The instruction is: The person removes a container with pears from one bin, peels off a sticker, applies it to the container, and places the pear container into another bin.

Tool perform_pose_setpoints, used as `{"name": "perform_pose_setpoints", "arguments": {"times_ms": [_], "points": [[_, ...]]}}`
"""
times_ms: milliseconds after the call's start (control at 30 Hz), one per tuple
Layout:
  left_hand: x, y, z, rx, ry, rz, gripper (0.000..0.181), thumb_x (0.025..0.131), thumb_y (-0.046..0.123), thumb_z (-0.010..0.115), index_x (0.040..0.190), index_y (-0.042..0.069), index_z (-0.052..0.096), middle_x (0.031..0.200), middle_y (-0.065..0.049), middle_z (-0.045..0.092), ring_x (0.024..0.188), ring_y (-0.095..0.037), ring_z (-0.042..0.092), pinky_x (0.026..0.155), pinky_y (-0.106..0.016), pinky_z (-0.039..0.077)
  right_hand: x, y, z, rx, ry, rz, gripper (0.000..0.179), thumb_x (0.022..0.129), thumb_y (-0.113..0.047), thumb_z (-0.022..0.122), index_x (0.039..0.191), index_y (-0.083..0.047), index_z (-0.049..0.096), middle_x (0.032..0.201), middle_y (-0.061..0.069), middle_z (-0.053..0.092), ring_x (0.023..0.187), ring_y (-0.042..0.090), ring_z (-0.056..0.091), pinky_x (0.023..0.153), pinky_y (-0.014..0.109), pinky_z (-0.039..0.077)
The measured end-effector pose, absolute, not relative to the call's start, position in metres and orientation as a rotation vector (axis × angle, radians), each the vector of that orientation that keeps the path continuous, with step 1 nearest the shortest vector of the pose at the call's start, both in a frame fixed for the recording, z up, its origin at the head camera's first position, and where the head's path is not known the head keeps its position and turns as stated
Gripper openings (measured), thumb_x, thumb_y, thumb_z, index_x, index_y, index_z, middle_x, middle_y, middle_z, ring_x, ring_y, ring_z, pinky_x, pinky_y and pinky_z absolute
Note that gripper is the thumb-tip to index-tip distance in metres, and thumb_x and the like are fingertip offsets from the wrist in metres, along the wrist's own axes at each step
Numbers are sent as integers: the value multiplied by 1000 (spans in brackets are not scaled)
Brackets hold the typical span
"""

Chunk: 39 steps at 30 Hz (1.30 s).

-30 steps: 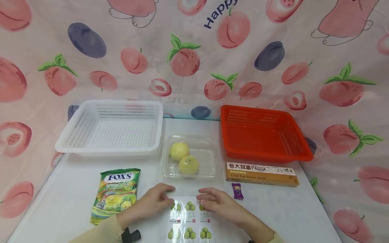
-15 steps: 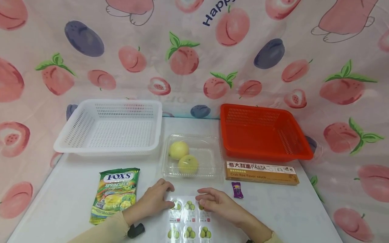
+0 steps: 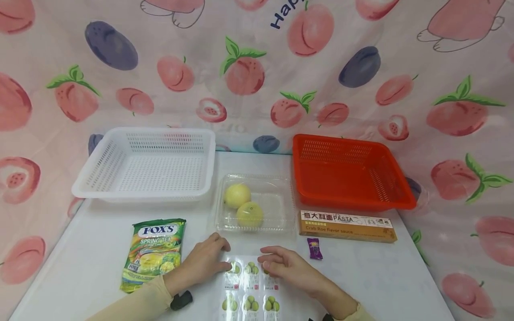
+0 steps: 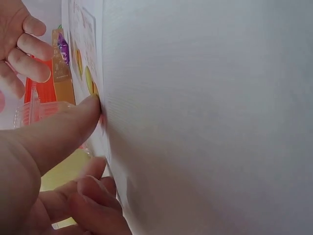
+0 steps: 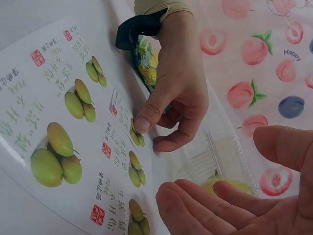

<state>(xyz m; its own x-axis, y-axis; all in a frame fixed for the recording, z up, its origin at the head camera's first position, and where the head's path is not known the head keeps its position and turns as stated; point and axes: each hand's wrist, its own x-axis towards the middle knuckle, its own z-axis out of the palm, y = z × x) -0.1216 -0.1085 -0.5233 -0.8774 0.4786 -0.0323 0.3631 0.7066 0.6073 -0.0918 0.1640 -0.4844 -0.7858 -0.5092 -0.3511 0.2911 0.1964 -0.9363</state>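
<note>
A glossy sticker sheet (image 3: pixel 250 290) printed with green pears lies on the white table between my hands. My left hand (image 3: pixel 205 261) is at its upper left corner. The left thumb (image 5: pixel 149 115) presses on the corner pear sticker, while the other left fingers bend toward the table just past the sheet's edge. My right hand (image 3: pixel 289 266) hovers over the upper right corner with fingers loosely bent and apart, holding nothing. Beyond the sheet is a clear plastic box (image 3: pixel 277 203) containing two yellow-green round fruits (image 3: pixel 249 214).
A white basket (image 3: pixel 160 196) and a red basket (image 3: pixel 353 203) stand at the back. Left of my left hand lies a green candy bag (image 3: pixel 154 249). On the right are a pasta box (image 3: pixel 347 226) and a small purple packet (image 3: pixel 315 248). A fruit-print cloth (image 3: pixel 241 116) hangs behind.
My left hand has shifted slightly forward, and its thumb has slid a little right onto the corner sticker. My right hand stays nearly still. The head view has tilted slightly.
</note>
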Motion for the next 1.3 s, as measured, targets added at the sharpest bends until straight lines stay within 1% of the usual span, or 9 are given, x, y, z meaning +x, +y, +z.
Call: {"name": "perform_pose_setpoints", "arguments": {"times_ms": [167, 333, 467, 533, 667, 800, 1000, 1133, 1300], "points": [[-122, -107, -521, 686, 2716, 889, 27, 76, 22, 84, 92, 12, 66, 88, 6, 52, 79, -12, 54, 67, -32, 47, -93, 164, -486, -184, 1862, -1644, 51, 101, -23, 57, 140, 7, 43, 129, 21, 58, 115, 29, 59, 98, 41, 47], [-125, -110, -521, 706, 2675, 916, 26, 77, 22, 83, 90, 15, 61, 86, 6, 53, 76, -11, 52, 65, -32, 45, -93, 163, -487, -185, 1866, -1645, 52, 100, -23, 58, 140, 7, 43, 129, 21, 58, 114, 30, 59, 96, 40, 48], [-129, -115, -521, 661, 2537, 1017, 26, 81, 23, 81, 92, 15, 58, 81, 7, 55, 71, -11, 50, 61, -30, 43, -93, 162, -487, -182, 1869, -1638, 51, 100, -23, 58, 139, 7, 44, 129, 21, 59, 114, 32, 59, 97, 41, 48], [-130, -118, -520, 628, 2433, 1098, 26, 84, 24, 78, 97, 13, 59, 80, 7, 56, 69, -13, 51, 60, -29, 43, -94, 160, -488, -171, 1872, -1628, 50, 100, -24, 57, 139, 6, 45, 129, 19, 60, 113, 31, 60, 98, 42, 47], [-134, -122, -519, 571, 2211, 1263, 26, 89, 26, 73, 106, 8, 63, 82, 4, 60, 73, -15, 55, 63, -27, 45, -95, 157, -489, -149, 1855, -1631, 50, 100, -25, 58, 138, 5, 47, 128, 17, 61, 113, 30, 61, 96, 41, 49], [-135, -122, -519, 510, 2007, 1414, 23, 93, 22, 68, 107, 4, 64, 86, -2, 67, 78, -17, 60, 67, -26, 50, -98, 153, -491, -166, 1846, -1648, 50, 100, -26, 57, 138, 6, 47, 125, 16, 63, 113, 28, 61, 95, 39, 49], [-132, -116, -518, 377, 1734, 1625, 28, 97, 11, 62, 116, -8, 55, 97, -14, 72, 88, -27, 70, 76, -34, 58, -99, 145, -490, -176, 1845, -1673, 49, 101, -24, 57, 137, 7, 48, 120, 15, 65, 110, 27, 63, 96, 37, 49], [-131, -113, -518, 300, 1636, 1712, 29, 97, 9, 61, 117, -10, 52, 99, -19, 71, 91, -31, 70, 78, -38, 57, -99, 139, -491, -143, 1851, -1705, 47, 100, -23, 58, 135, 7, 50, 114, 14, 68, 104, 27, 65, 92, 36, 52], [-129, -111, -518, 266, 1624, 1750, 28, 97, 10, 61, 116, -9, 53, 99, -19, 71, 93, -30, 69, 80, -37, 57, -99, 131, -494, -101, 1898, -1695, 42, 98, -22, 61, 130, 4, 57, 103, 11, 71, 93, 24, 68, 84, 34, 55]]}}
